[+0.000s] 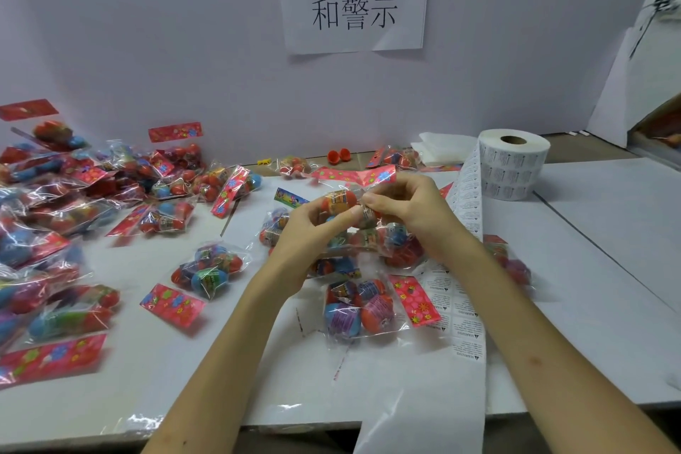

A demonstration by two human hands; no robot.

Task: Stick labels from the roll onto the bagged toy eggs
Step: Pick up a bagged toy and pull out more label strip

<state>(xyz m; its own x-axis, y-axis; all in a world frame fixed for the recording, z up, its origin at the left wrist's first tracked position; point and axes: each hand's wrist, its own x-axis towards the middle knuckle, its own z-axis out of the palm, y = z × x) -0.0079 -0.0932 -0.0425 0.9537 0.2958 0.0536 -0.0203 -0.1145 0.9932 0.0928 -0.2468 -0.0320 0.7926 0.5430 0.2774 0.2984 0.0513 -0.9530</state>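
Both hands raised over mid-worktop [589, 269], sharing one bag of toy eggs [341, 202]. Left hand [309, 232] pinches the bag from below, fingers [348, 213] curled against an orange egg. Right hand [405, 208] grips the bag's right side, thumb pressed onto the film, other fingers curled round it. The bag's red header card [363, 175] points away from the person.

Label roll [514, 162] stands on end at far right. Its label strip [462, 306] trails down to the near edge, passing under the right forearm.

Second bag [359, 310] lies flat directly below the hands. Bagged-egg pile [55, 217] at left.
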